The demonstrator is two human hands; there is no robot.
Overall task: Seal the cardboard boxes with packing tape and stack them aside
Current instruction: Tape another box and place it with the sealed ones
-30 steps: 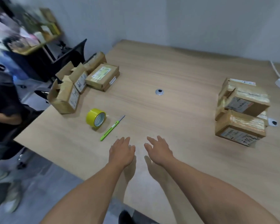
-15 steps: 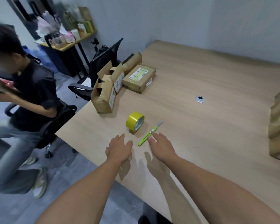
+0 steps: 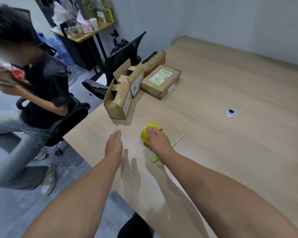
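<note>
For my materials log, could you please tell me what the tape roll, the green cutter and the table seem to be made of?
The tape roll looks like yellow plastic film, judging by its sheen. The green cutter has a bright matte plastic-looking handle; its pale tip is probably a metal blade. The table shows matte light wood grain, possibly laminate rather than solid wood.

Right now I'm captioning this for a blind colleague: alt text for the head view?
A person's right hand grips a yellow tape roll on a wooden table, left hand open beside it. A green knife lies beneath the right wrist; open cardboard boxes stand beyond.
</note>
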